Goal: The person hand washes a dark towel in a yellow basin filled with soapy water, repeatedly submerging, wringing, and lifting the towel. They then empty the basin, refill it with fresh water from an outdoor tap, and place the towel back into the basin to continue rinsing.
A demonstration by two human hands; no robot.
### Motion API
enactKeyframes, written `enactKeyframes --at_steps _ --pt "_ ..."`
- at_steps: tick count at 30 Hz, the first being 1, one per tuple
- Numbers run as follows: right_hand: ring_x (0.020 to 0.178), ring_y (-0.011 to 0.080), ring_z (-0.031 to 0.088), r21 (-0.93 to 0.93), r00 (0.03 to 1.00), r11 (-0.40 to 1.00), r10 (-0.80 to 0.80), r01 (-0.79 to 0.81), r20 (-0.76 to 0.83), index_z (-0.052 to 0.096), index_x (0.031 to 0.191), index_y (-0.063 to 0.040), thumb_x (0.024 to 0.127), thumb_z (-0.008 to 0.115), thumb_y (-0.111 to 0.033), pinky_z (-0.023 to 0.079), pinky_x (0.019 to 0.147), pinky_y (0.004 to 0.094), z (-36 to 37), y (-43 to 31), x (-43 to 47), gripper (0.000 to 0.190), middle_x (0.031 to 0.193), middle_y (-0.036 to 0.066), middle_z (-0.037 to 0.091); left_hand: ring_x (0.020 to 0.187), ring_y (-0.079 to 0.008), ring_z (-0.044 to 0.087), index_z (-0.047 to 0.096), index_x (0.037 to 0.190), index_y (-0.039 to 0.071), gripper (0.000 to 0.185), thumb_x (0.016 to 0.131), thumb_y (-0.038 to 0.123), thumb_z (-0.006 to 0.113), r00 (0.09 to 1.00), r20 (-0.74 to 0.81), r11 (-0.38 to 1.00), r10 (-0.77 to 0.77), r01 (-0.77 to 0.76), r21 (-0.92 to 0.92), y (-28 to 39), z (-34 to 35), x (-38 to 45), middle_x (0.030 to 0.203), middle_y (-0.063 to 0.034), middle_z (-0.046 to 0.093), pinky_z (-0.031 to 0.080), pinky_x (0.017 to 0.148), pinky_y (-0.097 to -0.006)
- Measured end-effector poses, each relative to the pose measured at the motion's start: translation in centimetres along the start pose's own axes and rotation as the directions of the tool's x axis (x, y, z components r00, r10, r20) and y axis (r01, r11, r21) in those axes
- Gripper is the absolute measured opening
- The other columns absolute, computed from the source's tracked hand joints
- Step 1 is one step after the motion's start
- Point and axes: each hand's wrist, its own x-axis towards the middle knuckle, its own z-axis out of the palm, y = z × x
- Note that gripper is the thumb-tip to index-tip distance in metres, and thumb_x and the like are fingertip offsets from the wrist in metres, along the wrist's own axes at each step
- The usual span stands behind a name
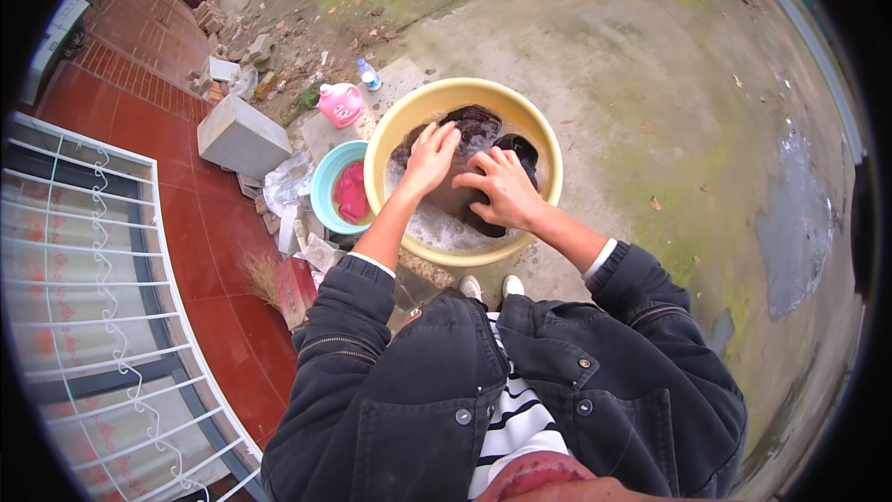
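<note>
A large yellow plastic basin (550,153) stands before me, with sudsy, brownish water (435,226) in it. Dark wet cloth (477,122) lies partly under the water and rises above it at the far side and at the right. My left hand (433,155) is over the left part of the basin, fingers extended at the edge of the cloth, gripping nothing that shows. My right hand (503,189) is over the basin's right half, fingers bent and spread above the dark cloth; whether its fingertips touch the cloth cannot be told.
Left of the basin is a smaller turquoise basin (322,185) with pink cloth (353,194). Beyond it stand a pink detergent jug (341,104) and a clear plastic bottle (369,75). Farther left are a pale block (244,137), rubble, plastic bags (287,181) and a white window grille (164,251).
</note>
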Motion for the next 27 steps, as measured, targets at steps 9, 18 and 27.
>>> enactKeyframes --at_steps 9,18,27 --pt "0.102 0.0373 0.064 -0.023 0.893 0.912 0.396 -0.41 -0.216 0.054 0.141 -0.021 0.086 0.072 -0.049 0.046 0.096 0.0487 2.4 4.9 0.1 0.065 0.126 0.015 0.065 0.153 -0.0446 0.011 0.027 0.158 0.021 0.083 0.093 0.059 0.061 0.942 0.038 0.849 -0.334 0.284 0.446 0.8 3.8 -6.3 0.167 -0.0195 0.011 0.026 0.106 -0.0783" --pt "0.122 0.0405 0.061 -0.14 0.549 0.672 0.691 -0.727 0.47 0.034 0.156 -0.019 0.076 0.068 -0.071 0.049 0.103 0.0486 9.4 11.8 5.8 0.101 0.131 0.026 0.061 0.137 -0.0449 0.042 0.04 0.147 0.014 0.076 0.079 0.01 0.075 0.928 0.097 0.806 -0.359 0.256 0.533 -1.4 5.5 -3.5 0.151 -0.0217 0.04 0.05 0.1 -0.0516" --pt "0.097 0.0412 0.069 -0.068 0.807 0.869 0.481 -0.49 0.342 0.076 0.097 -0.004 0.082 0.066 -0.041 0.055 0.087 0.0484 18.0 19.0 5.9 0.041 0.099 0.026 0.071 0.1 -0.0359 0.07 0.071 0.107 0.005 0.03 0.077 0.012 0.074 0.971 0.032 0.788 -0.238 0.174 0.59 -7.1 7.7 0.1 0.109 -0.0193 0.071 0.056 0.082 -0.0468"
